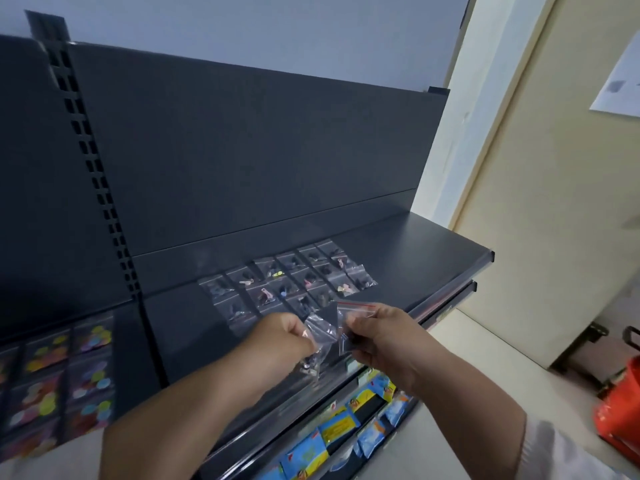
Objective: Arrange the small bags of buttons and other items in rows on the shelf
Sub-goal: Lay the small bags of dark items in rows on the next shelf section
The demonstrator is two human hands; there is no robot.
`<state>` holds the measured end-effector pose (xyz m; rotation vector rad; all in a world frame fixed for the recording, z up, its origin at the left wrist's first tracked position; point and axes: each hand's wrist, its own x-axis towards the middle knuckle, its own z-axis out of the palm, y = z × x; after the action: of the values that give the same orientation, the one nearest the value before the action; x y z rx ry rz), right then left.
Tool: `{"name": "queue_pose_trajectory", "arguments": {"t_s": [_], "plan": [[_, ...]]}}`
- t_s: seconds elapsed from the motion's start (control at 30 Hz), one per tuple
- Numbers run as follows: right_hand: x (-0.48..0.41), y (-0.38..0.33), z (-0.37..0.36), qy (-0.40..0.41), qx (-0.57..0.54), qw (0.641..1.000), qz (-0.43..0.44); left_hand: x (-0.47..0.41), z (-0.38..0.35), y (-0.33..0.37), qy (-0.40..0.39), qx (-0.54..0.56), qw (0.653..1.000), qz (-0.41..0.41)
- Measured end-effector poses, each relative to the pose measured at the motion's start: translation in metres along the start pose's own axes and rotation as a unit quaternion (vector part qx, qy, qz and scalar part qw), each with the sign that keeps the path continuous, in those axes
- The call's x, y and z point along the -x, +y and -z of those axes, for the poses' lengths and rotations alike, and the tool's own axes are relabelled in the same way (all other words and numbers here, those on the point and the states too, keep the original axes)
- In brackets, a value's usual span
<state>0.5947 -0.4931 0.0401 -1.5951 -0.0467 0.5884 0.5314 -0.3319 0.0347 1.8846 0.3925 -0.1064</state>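
Head view, both hands raised over the front edge of a dark grey shelf. On the shelf, left of centre, small bags lie flat in roughly three slanting rows, edges touching or overlapping. Each is clear plastic with a few tiny pieces inside: mostly black, some pink, yellow-green, blue and cream. Exact shapes are too small to tell. Left hand: fingers curled, pinching a crumpled clear bag; small dark and silvery pieces hang at its lower end, blurred. Right hand: thumb and fingers pinched on a second bag, the red-strip bag, clear with a red seal line along its top edge, held upright. The two held bags touch between the hands, just in front of the nearest row and above the shelf lip. Behind the shelf is a plain dark back panel, with a slotted upright at its left. Left section: larger packs of bright round pieces. Lower shelf: blue and yellow packets. Right side: beige door with a sheet of paper on it, and a red container on the floor.
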Motion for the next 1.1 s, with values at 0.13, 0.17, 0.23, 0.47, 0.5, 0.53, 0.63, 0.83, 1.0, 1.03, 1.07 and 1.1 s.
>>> {"name": "queue_pose_trajectory", "arguments": {"t_s": [0.13,0.17,0.23,0.47,0.5,0.53,0.63,0.83,1.0,1.03,1.07,1.1], "plan": [[-0.051,-0.006,0.038,-0.021,0.037,0.999,-0.016,-0.038,-0.015,0.001,0.076,-0.027,0.997,0.009],[-0.064,-0.008,0.046,-0.029,0.052,0.998,-0.018,-0.046,-0.021,0.001,0.092,-0.033,0.995,0.013],[-0.089,-0.010,0.060,-0.048,0.110,0.993,-0.013,-0.058,-0.033,0.002,0.117,-0.047,0.992,0.028],[-0.144,-0.008,0.087,-0.140,0.250,0.958,0.033,-0.097,-0.070,0.001,0.199,-0.054,0.974,0.099],[-0.150,-0.006,0.089,-0.155,0.261,0.952,0.036,-0.099,-0.073,0.002,0.203,-0.065,0.971,0.105],[-0.156,-0.003,0.091,-0.167,0.273,0.947,0.040,-0.100,-0.077,0.003,0.210,-0.081,0.968,0.110],[-0.171,0.011,0.093,-0.196,0.310,0.928,0.063,-0.104,-0.088,0.003,0.227,-0.141,0.955,0.133],[-0.175,0.018,0.101,-0.180,0.421,0.869,0.190,-0.104,-0.103,-0.001,0.250,-0.234,0.931,0.128],[-0.169,0.014,0.112,-0.136,0.528,0.765,0.342,-0.094,-0.110,0.000,0.303,-0.355,0.881,0.076],[-0.169,0.013,0.114,-0.146,0.516,0.759,0.369,-0.092,-0.109,0.000,0.314,-0.371,0.872,0.054],[-0.170,0.013,0.116,-0.164,0.506,0.752,0.389,-0.091,-0.109,-0.002,0.318,-0.385,0.866,0.020],[-0.171,0.013,0.117,-0.184,0.502,0.743,0.402,-0.091,-0.107,-0.005,0.309,-0.399,0.863,-0.020]]}}
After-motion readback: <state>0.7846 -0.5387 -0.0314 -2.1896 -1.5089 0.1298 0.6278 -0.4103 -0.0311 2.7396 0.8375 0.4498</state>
